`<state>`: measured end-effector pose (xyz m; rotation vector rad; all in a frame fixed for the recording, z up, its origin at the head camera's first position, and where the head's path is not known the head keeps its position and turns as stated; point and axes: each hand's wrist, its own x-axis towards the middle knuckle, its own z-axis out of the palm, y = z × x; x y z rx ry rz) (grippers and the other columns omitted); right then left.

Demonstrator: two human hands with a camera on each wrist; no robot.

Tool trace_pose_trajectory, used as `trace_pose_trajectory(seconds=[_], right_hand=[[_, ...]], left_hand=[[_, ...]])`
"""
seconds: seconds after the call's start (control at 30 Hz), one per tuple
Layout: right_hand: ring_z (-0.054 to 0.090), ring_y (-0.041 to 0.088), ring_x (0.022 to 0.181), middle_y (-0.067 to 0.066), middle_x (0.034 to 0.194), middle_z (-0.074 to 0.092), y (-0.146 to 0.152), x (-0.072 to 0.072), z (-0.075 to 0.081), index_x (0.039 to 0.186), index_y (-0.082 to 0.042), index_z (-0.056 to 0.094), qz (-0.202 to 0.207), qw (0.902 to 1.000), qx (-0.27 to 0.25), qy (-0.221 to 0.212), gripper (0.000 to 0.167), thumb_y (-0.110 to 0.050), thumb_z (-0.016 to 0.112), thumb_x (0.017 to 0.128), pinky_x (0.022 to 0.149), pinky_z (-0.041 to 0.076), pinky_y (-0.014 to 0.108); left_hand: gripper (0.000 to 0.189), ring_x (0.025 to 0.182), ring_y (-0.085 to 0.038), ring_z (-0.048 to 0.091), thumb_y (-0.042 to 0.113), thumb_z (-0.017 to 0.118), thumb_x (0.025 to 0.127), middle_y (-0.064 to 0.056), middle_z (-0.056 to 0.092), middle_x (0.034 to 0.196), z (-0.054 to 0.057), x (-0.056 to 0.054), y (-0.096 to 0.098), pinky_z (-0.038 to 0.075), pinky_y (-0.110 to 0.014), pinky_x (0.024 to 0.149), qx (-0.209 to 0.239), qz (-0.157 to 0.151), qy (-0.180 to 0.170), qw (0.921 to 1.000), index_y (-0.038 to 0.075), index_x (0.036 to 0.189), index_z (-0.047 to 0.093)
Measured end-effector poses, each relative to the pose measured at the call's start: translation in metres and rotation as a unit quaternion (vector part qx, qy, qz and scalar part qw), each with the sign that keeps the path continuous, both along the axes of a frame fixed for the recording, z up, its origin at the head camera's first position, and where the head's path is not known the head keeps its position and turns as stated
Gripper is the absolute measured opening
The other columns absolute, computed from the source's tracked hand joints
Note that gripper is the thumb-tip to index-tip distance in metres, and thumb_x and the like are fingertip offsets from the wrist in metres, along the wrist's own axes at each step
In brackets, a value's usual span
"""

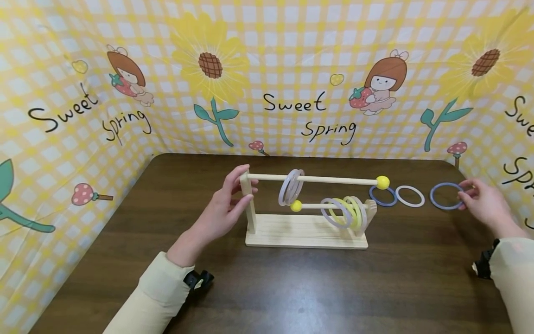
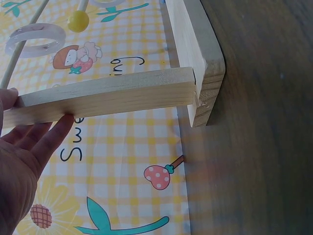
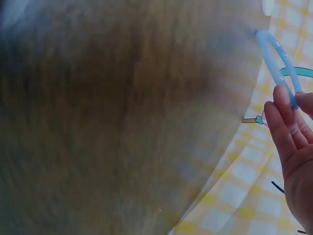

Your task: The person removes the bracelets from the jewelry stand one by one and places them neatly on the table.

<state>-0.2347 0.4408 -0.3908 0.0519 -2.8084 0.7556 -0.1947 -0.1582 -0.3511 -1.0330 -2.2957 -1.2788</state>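
My left hand (image 1: pixel 217 206) grips the left upright post (image 1: pixel 250 215) of a wooden ring stand (image 1: pixel 304 236) near its top, thumb on one side and fingers on the other. Its upper rod (image 1: pixel 342 180) carries a few pale translucent rings (image 1: pixel 283 192) and ends in a yellow ball (image 1: pixel 382 182). On the shorter lower rod (image 1: pixel 310 206) hang several purple, yellow and whitish rings (image 1: pixel 348 218). To the right, my right hand (image 1: pixel 486 204) pinches the edge of a blue ring (image 1: pixel 431 195), which is tilted up in the right wrist view.
Another blue ring (image 1: pixel 383 205) and a white ring (image 1: pixel 410 205) lie on the brown table (image 1: pixel 292 287), just right of the stand. A yellow-checked printed cloth (image 1: pixel 283 60) forms walls behind and at both sides of the table.
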Motion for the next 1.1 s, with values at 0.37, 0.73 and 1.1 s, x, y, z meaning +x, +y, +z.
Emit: trace_pose_trajectory(seconds=[0.37,0.73,1.1], right_hand=[[0.061,0.007,0.053,0.035,0.083,0.061,0.006,-0.005,-0.012,0.113,0.021,0.04,0.014,0.9973,-0.051,-0.052,0.028,0.007,0.055,0.094,0.05,0.048,0.021],[0.062,0.011,0.053,0.029,0.077,0.062,0.006,-0.017,-0.014,0.11,0.024,0.039,0.035,0.9944,-0.056,-0.083,0.027,0.011,0.054,0.092,0.05,0.051,0.025],[0.056,0.01,0.054,0.008,0.069,0.062,0.009,-0.023,-0.015,0.103,0.019,0.048,0.028,0.9957,-0.002,-0.088,0.022,0.004,0.059,0.091,0.049,0.041,0.025]], left_hand=[[0.065,0.107,-0.026,0.061,-0.004,0.056,0.095,-0.013,0.057,0.122,-0.001,0.0,0.001,0.057,-0.04,0.071,-0.005,0.001,-0.005,1.0,0.017,0.147,0.022],[0.064,0.107,-0.026,0.061,-0.005,0.055,0.096,-0.014,0.057,0.122,0.0,0.001,0.001,0.057,-0.039,0.071,-0.006,0.003,-0.001,1.0,0.016,0.147,0.022],[0.064,0.107,-0.025,0.061,-0.005,0.056,0.095,-0.013,0.057,0.122,0.001,0.0,0.001,0.057,-0.035,0.072,-0.007,0.006,0.002,1.0,0.015,0.146,0.022]])
